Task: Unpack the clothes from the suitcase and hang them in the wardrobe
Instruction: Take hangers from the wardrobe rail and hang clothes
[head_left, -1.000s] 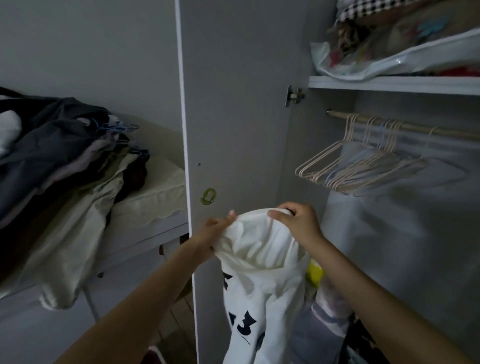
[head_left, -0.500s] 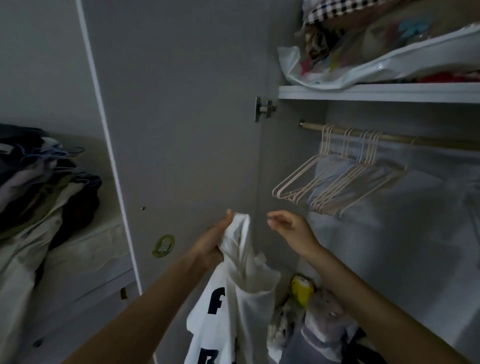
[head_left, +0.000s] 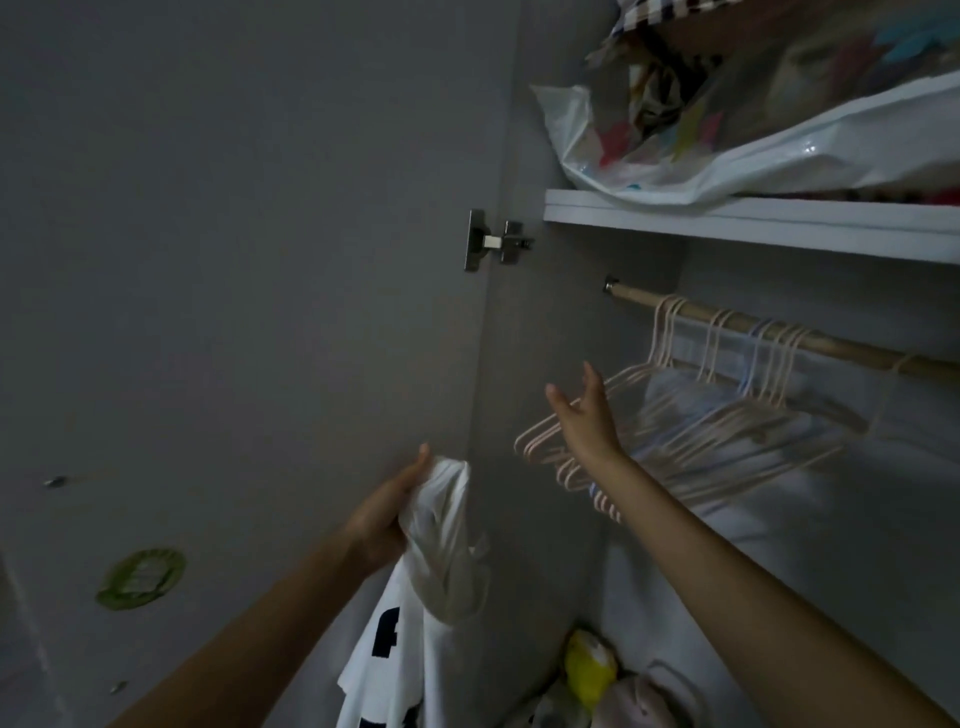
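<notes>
White shirt (head_left: 415, 582) bunched in left hand (head_left: 387, 512) — right hand (head_left: 584, 415) outstretched, fingers spread

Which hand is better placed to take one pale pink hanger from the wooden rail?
The right hand: it is open, empty and reaching up beside the pale pink hangers on the wooden rail. The left hand grips the white printed T-shirt.

We see the hangers (head_left: 717, 415) on the rail (head_left: 779, 332) under the shelf (head_left: 753, 221), the bag (head_left: 753, 145) atop it, the door (head_left: 260, 260) left.
</notes>
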